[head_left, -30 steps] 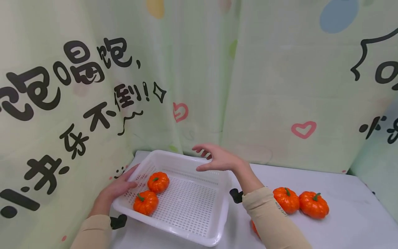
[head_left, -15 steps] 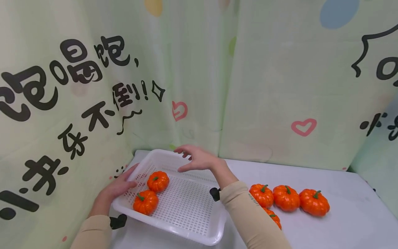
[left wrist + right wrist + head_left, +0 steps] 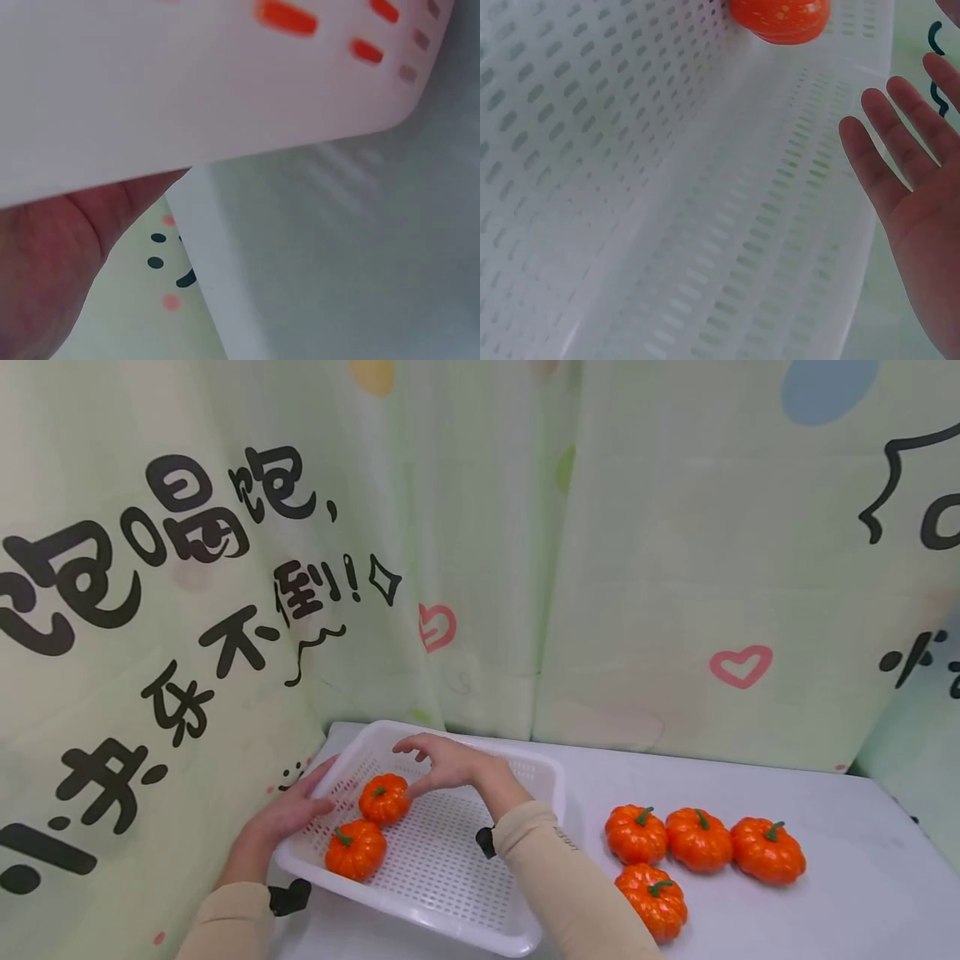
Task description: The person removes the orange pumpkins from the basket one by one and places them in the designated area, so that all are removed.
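Observation:
A white perforated plastic basket (image 3: 442,910) stands tilted to my view on the table's left part. Two small orange pumpkins, a rear pumpkin (image 3: 385,799) and a front pumpkin (image 3: 356,850), lie inside by its left wall. My left hand (image 3: 281,817) holds that left side, its thumb over the rim. In the left wrist view the basket wall hides most of its fingers. My right hand (image 3: 448,762) hovers over the basket with fingers spread and nothing held, its thumb close to the rear pumpkin. The right wrist view shows its straight fingers (image 3: 874,161) beside the basket wall.
Outside the basket, to the right, several orange pumpkins sit on the white table (image 3: 847,852): a row ending with the rightmost pumpkin (image 3: 768,852), and one nearer pumpkin (image 3: 654,902) partly behind my right sleeve. A printed curtain (image 3: 637,610) hangs behind the table.
My right hand has moved left and slightly down over the basket, towards the rear pumpkin. The pumpkins on the right have come out from behind my sleeve. My left hand stays in place.

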Demonstrator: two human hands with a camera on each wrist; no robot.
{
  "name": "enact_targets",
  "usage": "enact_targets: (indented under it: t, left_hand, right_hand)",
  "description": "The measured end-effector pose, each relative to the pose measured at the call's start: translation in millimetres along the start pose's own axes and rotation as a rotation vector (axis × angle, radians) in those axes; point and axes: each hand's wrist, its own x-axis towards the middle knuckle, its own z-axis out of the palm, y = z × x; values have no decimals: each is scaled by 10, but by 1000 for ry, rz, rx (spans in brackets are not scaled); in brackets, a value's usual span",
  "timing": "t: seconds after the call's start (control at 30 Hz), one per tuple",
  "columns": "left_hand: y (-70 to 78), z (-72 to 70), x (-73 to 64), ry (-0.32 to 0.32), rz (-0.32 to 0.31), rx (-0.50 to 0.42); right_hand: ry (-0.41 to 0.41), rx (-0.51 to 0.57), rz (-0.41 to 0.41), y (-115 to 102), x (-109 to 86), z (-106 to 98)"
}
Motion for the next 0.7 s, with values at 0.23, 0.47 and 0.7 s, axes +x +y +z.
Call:
enact_targets:
  t: [0.23, 0.47, 0.7]
  left_hand:
    - [-11, 17, -12, 6, -6, 2]
    - [-3, 17, -7, 1, 17, -2]
    - [-31, 20, 14, 14, 9, -14]
  right_hand:
    - [-19, -15, 0, 46, 127, 196]
    - [-28, -25, 17, 73, 237, 364]
    - [-40, -36, 55, 95, 321, 494]
